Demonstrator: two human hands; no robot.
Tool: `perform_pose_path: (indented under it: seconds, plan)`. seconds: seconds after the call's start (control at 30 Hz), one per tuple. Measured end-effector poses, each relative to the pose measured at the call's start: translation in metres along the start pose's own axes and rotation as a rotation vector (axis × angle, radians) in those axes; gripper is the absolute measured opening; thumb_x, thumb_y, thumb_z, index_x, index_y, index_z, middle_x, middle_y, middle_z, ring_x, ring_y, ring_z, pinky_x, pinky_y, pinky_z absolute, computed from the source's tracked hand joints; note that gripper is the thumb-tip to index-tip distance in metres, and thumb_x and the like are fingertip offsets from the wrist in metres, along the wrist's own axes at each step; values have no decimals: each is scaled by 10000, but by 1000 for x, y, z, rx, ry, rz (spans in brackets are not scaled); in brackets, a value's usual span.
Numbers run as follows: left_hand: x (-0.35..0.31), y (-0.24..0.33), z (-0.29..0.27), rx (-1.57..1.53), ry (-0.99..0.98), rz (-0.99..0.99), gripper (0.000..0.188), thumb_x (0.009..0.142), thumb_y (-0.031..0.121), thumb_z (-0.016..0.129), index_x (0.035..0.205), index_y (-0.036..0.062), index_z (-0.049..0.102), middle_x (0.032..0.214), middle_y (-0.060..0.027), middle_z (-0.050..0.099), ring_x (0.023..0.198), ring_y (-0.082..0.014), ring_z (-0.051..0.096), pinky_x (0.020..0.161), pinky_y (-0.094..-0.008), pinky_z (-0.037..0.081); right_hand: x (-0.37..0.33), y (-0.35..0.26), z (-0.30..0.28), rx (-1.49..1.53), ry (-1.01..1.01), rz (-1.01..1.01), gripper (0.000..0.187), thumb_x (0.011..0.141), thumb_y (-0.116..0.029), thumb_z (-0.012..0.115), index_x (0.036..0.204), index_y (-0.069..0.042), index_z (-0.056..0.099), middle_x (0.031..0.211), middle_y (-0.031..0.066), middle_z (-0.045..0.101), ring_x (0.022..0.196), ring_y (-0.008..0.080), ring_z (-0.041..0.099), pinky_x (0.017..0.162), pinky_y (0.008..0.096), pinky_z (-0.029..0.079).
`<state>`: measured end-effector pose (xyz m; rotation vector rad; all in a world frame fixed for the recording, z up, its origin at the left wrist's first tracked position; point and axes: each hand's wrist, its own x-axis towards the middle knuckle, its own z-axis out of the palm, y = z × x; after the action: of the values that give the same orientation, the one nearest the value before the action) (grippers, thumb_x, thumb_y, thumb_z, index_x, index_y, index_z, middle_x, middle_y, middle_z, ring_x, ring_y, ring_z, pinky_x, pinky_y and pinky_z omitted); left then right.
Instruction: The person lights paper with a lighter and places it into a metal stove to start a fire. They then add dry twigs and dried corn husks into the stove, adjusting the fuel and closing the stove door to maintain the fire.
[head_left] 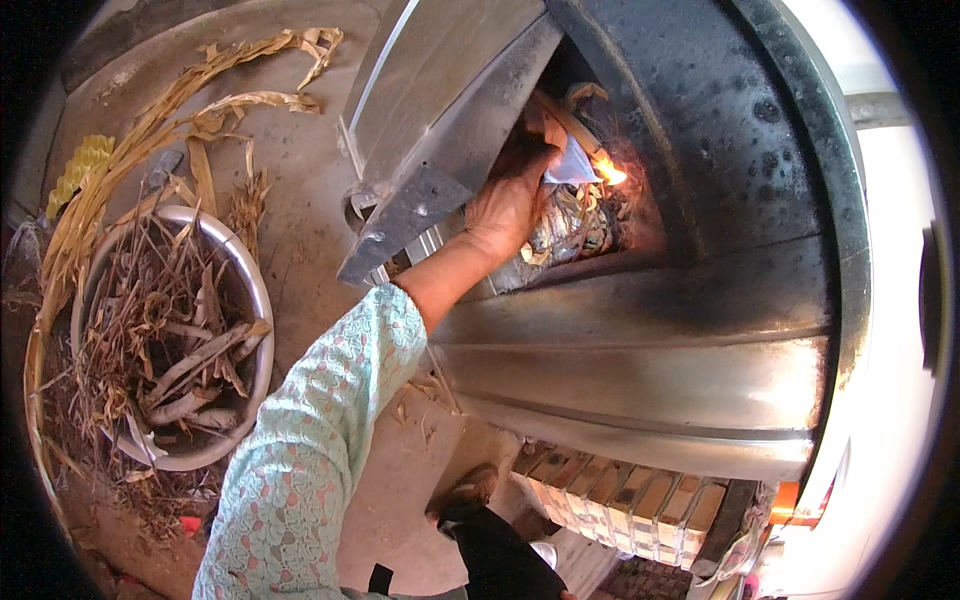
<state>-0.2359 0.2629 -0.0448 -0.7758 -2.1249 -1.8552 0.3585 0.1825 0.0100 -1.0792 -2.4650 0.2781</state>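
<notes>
My left hand reaches into the opening of a large sooty metal stove and is shut on a piece of white paper. The paper burns at its far tip with a small flame. Just below the hand, inside the opening, lies a heap of dry husks and scraps. A slanted metal flap hangs open above and to the left of my wrist. My sleeve is pale green lace. My right hand is out of view.
A metal bowl filled with dry twigs and stalks stands on the ground at the left. Long dry leaves lie around it. The stove rests on bricks. My foot stands near the stove's base.
</notes>
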Motion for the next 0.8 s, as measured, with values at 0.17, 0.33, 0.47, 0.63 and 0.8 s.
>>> perform_pose_path:
  seconds: [0.17,0.33,0.47,0.63,0.8]
  plan:
    - [2,-3,1,80,49,40,466,748,41,627,1193,124,519,1257,-152,499,1160,-367,458,956,-427,403,-5,4,2,27,19,42,219,958,-143,423,992,51,517,1131,261,536,1016,372,514,886,444,397]
    - [6,-5,7,101,64,61,482,704,6,633,1159,135,537,1246,-141,508,1157,-356,466,954,-423,406,0,-2,2,46,16,28,213,956,-132,414,995,52,514,1134,264,527,1012,365,515,888,435,402]
    - [9,-7,7,127,70,56,431,723,18,613,1131,148,559,1206,-134,536,1119,-354,495,913,-426,430,1,-1,0,38,4,8,202,950,-111,406,997,56,511,1141,266,521,1011,367,515,889,436,406]
    - [11,-9,9,193,84,53,380,768,51,579,1129,168,572,1162,-130,569,1078,-345,527,854,-434,458,0,-1,1,28,18,1,207,946,-114,403,993,56,512,1133,268,522,1009,367,517,885,440,407]
    - [14,-8,9,170,-90,-69,412,792,111,590,1193,202,558,1191,-127,556,1086,-331,527,857,-434,458,-3,-1,3,33,33,45,211,947,-122,404,989,54,514,1130,270,521,1009,367,517,883,438,408]
